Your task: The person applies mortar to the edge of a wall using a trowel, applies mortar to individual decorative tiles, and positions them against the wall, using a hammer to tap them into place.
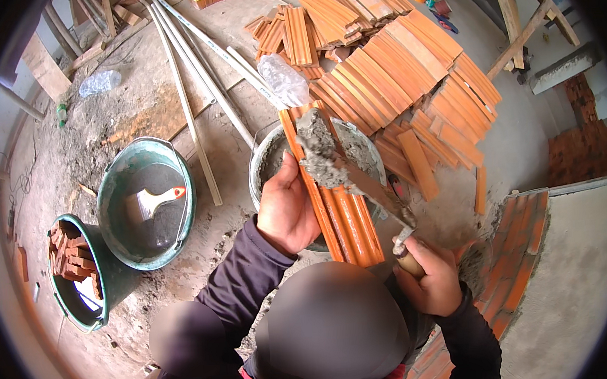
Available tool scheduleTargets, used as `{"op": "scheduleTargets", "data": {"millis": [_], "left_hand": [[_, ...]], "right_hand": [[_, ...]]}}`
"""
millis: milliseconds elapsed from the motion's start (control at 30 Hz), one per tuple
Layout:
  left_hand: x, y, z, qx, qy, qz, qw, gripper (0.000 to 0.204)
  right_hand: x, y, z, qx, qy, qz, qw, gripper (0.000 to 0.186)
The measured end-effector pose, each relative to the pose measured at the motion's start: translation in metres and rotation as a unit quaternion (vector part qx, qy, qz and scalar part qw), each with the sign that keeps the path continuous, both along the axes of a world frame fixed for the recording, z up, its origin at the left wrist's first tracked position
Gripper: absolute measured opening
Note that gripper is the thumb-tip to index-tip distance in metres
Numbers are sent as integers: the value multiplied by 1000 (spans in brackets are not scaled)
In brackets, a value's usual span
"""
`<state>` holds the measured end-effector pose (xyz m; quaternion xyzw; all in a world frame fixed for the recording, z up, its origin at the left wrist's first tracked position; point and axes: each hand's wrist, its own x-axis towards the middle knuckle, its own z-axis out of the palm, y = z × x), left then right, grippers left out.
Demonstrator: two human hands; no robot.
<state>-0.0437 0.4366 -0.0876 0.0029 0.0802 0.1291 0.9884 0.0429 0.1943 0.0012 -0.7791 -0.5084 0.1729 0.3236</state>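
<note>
My left hand (287,208) grips a long orange clay tile (350,221) with grooves along its length, the thumb over its left edge. Wet grey mortar (320,147) lies in a lump on the tile's far half. In my right hand (430,272) is the wooden handle of a trowel (380,193), its blade smeared with mortar and touching the lump. The lower grooves of the tile look wet and shiny. Beneath the tile stands a bucket (255,171) holding more grey mortar, partly hidden by the tile and my hand.
At left, a green bucket (188,217) holds cloudy water and a paintbrush (153,201); another bucket (64,305) holds broken tile pieces. Stacked orange tiles (387,80) spread at the far right. White pipes (203,77) lie beyond the buckets. A tiled ledge (513,260) runs at near right.
</note>
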Motion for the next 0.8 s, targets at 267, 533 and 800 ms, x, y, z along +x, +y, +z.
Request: {"op": "scheduleTargets", "data": {"millis": [267, 533, 800], "left_hand": [[-5, 22, 20, 30, 57, -29, 998, 51], [-11, 32, 17, -12, 8, -54, 998, 52], [-14, 30, 6, -21, 52, -58, 997, 52]], "right_hand": [[12, -8, -40, 27, 5, -13, 1000, 37], [17, -10, -48, 17, -9, -2, 1000, 30], [35, -24, -52, 39, -84, 41, 995, 30]]}}
